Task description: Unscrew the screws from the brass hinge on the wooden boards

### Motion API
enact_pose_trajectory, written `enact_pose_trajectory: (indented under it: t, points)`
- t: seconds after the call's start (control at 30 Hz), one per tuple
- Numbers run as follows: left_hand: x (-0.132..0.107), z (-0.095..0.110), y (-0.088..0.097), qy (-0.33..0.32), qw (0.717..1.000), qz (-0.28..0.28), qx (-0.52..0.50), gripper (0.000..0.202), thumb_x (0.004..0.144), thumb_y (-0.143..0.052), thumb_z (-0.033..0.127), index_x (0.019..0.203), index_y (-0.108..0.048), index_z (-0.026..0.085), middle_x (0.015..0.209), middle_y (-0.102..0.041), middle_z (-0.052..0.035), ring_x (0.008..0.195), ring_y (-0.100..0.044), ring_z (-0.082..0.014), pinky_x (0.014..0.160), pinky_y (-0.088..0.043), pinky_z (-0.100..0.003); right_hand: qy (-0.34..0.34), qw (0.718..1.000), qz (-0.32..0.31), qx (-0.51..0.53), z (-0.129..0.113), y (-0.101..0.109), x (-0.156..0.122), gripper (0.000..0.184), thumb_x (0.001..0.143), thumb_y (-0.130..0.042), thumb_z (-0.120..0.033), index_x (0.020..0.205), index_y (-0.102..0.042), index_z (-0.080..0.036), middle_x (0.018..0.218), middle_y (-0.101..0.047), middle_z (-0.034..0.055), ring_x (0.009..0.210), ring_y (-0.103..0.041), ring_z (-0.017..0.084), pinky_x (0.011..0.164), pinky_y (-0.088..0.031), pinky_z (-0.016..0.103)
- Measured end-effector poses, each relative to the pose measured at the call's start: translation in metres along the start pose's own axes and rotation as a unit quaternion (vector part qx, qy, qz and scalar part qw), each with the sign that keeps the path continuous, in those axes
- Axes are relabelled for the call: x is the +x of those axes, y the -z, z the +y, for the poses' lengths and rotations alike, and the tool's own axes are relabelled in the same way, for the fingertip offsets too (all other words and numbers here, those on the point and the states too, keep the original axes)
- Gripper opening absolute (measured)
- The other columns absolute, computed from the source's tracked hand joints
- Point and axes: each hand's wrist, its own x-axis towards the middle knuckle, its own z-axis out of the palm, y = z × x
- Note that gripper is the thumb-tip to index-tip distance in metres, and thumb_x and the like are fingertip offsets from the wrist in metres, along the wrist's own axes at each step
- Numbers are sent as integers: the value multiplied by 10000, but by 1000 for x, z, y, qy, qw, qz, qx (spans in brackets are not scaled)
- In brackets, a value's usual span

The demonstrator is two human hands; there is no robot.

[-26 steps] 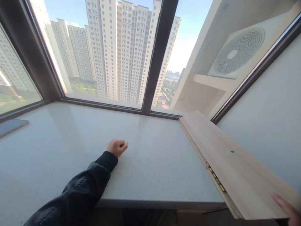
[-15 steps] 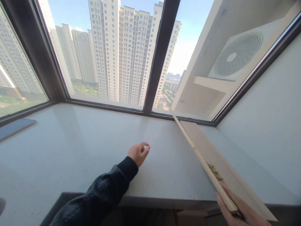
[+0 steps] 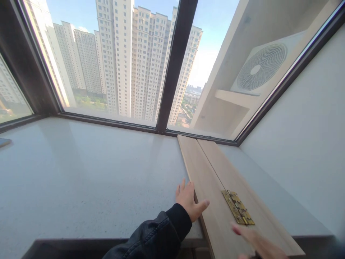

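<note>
Two light wooden boards lie flat side by side, the left board (image 3: 207,180) and the right board (image 3: 258,201), with a thin seam between them. A brass hinge (image 3: 238,207) spans the seam, with several screws in it. My left hand (image 3: 188,200) is at the outer edge of the left board, its fingers spread and its thumb over the board's top. My right hand (image 3: 260,242) is over the boards just below the hinge, smeared by motion. A small dark thing shows by its fingers at the bottom edge, too little of it to name.
The boards rest on a pale windowsill (image 3: 107,172), whose front edge runs along the bottom. A dark window frame (image 3: 121,123) borders its back, and a white wall (image 3: 302,144) stands at the right. The tip of a flat object (image 3: 4,142) shows at far left.
The left board was tilted up on edge in my right hand and now lies flat beside the other. My left hand has moved right to its edge, fingers spreading. My right hand has let the board go.
</note>
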Motion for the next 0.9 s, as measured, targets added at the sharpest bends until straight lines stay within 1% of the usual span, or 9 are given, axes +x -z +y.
enact_pose_trajectory:
  t: [0.07, 0.1, 0.17, 0.23, 0.37, 0.5, 0.63, 0.77, 0.9]
  points:
    - [-3, 0, 2, 10, 1000, -11, -6, 834, 727, -546, 604, 1404, -364, 151, 1477, -351, -147, 1426, -69, -366, 1146, 7, -575, -167, 983, 46, -66, 57, 17, 31, 255, 758, -575, -445, 969, -707, -391, 945, -735, 53, 835, -697, 267, 695, -560, 378]
    - [-4, 1, 4, 14, 1000, -16, -8, 831, 727, -545, 603, 1402, -369, 150, 1474, -356, -149, 1426, -81, -362, 1147, 2, -575, -208, 971, 64, -98, 89, 24, 50, 190, 734, -601, -437, 856, -731, -372, 861, -739, 89, 723, -695, 283, 589, -537, 403]
    - [-8, 3, 8, 14, 1000, -24, -13, 841, 726, -541, 607, 1402, -373, 136, 1474, -352, -158, 1428, -100, -345, 1156, 2, -559, -243, 960, 66, -124, 148, 31, 82, 140, 637, -672, -444, 588, -717, -321, 587, -683, 131, 394, -574, 269, 383, -406, 404]
    - [-13, 5, 11, 1, 999, -32, -17, 873, 719, -541, 619, 1413, -358, 122, 1479, -338, -165, 1432, -106, -321, 1168, 21, -530, -252, 959, 48, -118, 193, 28, 102, 186, 553, -704, -461, 459, -669, -304, 443, -603, 104, 279, -465, 212, 343, -343, 368]
    - [-18, 1, 8, -30, 997, -69, 8, 1053, 632, -620, 609, 1460, -239, 81, 1512, -247, -184, 1436, -49, -331, 1163, 102, -513, -253, 962, 21, -103, 236, 4, 103, 328, 534, -650, -577, 367, -592, -301, 377, -535, 55, 274, -446, 207, 391, -373, 396]
    - [-20, -5, 14, -39, 994, -106, -3, 1167, 577, -642, 643, 1474, -166, 68, 1513, -227, -204, 1430, -36, -361, 1150, 138, -527, -259, 961, -24, -92, 243, -13, 92, 300, 479, -678, -568, 429, -647, -274, 490, -625, 95, 351, -540, 240, 419, -387, 396]
    - [-36, -4, 40, -26, 994, -99, -26, 1163, 574, -666, 660, 1469, -197, 85, 1509, -258, -180, 1429, -98, -345, 1169, 96, -504, -278, 954, -63, -98, 226, -23, 81, 226, 493, -699, -490, 519, -719, -266, 665, -695, 178, 511, -637, 285, 499, -428, 416]
    - [-59, -5, 72, -14, 995, -85, 45, 1114, 604, -688, 573, 1463, -197, 61, 1513, -240, -177, 1428, -107, -338, 1176, 40, -516, -272, 950, -94, -124, 183, -40, 69, 293, 653, -574, -487, 651, -753, -255, 811, -714, 169, 736, -672, 316, 634, -468, 420]
    - [-84, -24, 102, 3, 988, -63, 139, 1090, 610, -676, 564, 1451, -227, 34, 1496, -258, -203, 1414, -144, -367, 1163, -17, -565, -261, 944, -130, -154, 123, -66, 70, 418, 774, -441, -505, 792, -750, -224, 877, -699, 123, 830, -650, 301, 728, -462, 398]
